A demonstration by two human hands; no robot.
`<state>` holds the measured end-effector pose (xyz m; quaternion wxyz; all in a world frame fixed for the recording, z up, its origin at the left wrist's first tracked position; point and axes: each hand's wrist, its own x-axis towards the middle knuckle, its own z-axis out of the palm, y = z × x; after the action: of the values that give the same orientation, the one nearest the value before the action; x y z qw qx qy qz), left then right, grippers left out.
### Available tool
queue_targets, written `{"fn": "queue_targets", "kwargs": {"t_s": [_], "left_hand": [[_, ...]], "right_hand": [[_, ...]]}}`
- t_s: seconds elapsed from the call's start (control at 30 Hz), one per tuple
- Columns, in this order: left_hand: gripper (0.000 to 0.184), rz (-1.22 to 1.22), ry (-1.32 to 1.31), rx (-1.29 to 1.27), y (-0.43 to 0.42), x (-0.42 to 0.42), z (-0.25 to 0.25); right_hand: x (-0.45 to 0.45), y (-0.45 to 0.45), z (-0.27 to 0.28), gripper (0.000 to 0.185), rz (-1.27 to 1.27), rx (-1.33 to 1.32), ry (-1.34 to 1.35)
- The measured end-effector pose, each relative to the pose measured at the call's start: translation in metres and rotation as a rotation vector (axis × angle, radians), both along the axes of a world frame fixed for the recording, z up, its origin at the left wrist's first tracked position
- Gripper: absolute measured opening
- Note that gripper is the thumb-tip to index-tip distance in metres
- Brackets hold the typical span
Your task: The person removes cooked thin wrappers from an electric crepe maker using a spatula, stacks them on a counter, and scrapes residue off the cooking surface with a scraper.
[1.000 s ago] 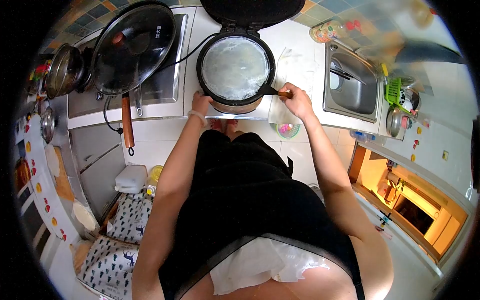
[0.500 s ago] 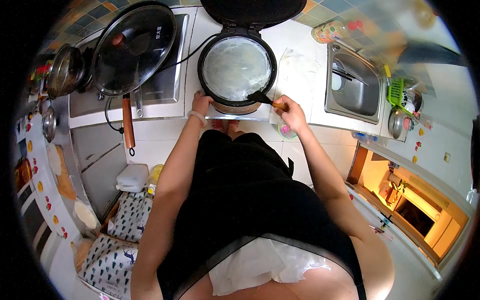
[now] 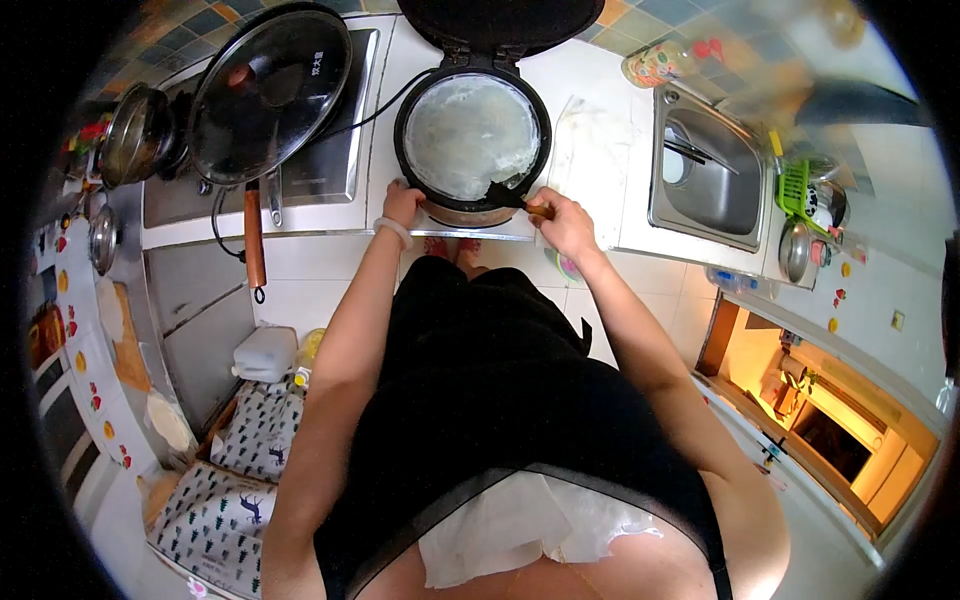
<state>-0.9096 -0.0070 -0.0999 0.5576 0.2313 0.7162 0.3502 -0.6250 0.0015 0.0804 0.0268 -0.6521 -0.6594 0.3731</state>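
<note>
A round black electric griddle (image 3: 403, 135) stands on the counter with its lid (image 3: 500, 25) raised behind it. A thin, pale pancake (image 3: 470, 135) covers most of its plate; its lower right edge is pulled up or folded inward, baring dark metal. My right hand (image 3: 566, 224) is closed around the wooden handle of a black spatula (image 3: 507, 197), whose blade is at that edge. At the griddle's lower left side my left hand (image 3: 402, 204) grips the rim, its fingertips partly hidden against it.
On the left, a large lidded pan (image 3: 270, 100) sits on the stove (image 3: 345, 165), its wooden handle projecting past the counter edge. Right of the griddle lies a pale sheet (image 3: 585, 150), then a sink (image 3: 710, 190) holding utensils. A green rack (image 3: 792, 185) is beyond it.
My right hand and the spatula have moved slightly left, and the blade is further into the pancake's lower right edge. More dark plate shows there. My left hand stays at the rim.
</note>
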Motion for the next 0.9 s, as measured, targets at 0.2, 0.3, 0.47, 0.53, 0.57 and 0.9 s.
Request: {"fn": "queue_targets", "kwargs": {"t_s": [0.2, 0.3, 0.47, 0.53, 0.57, 0.9], "left_hand": [[0.055, -0.025, -0.012, -0.031, -0.004, 0.005, 0.019], [0.061, -0.207, 0.295, 0.200, -0.008, -0.005, -0.033], [0.056, -0.158, 0.109, 0.086, -0.013, -0.008, -0.030], [0.036, -0.084, -0.055, -0.005, -0.009, -0.013, -0.036], [0.028, -0.171, 0.014, 0.012, -0.009, -0.015, -0.039], [0.040, -0.715, 0.529, 0.097, 0.001, -0.032, 0.005]], "right_hand": [[-0.019, -0.014, -0.014, 0.022, -0.007, 0.016, 0.072], [-0.019, -0.022, -0.015, 0.022, -0.031, 0.013, 0.074], [-0.040, -0.042, -0.047, 0.021, -0.140, 0.085, 0.263], [-0.051, -0.048, -0.030, 0.023, -0.172, 0.049, 0.181], [-0.053, -0.053, -0.030, 0.024, -0.195, 0.065, 0.191], [-0.143, -0.071, -0.057, 0.025, -0.450, 0.159, 0.261]]}}
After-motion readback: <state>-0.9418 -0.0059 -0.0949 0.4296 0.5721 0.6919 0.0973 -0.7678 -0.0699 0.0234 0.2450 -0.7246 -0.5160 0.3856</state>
